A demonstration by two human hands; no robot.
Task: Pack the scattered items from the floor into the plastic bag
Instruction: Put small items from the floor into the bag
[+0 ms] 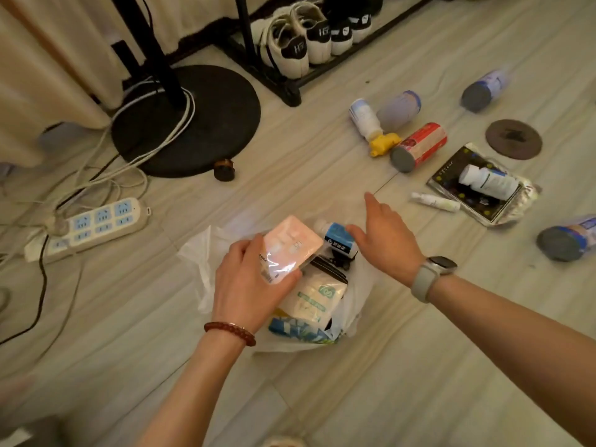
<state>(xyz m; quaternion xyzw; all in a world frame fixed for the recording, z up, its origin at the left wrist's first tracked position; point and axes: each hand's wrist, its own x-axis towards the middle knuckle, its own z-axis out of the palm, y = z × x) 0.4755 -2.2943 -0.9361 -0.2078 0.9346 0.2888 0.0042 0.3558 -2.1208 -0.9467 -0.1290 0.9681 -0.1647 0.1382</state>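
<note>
A white plastic bag (200, 256) lies open on the floor with pouches and a blue-labelled bottle (337, 238) inside. My left hand (248, 282) grips a pink packet (290, 246) over the bag's mouth. Over the far right rim of the bag my right hand (383, 237) hovers with straight fingers, holding nothing. Scattered to the right lie a yellow-capped spray bottle (367, 122), a red can (419, 146), a pale can (398, 108), a small white tube (435, 201), a black packet (467, 185) with a white bottle (490, 182) on it, and two more cans (483, 90) (567, 238).
A fan's round black base (213, 121) with coiled cables stands at the back left. A power strip (96, 224) and loose cords lie at the left. A shoe rack (290, 85) with shoes is at the back. A dark round disc (513, 139) lies far right.
</note>
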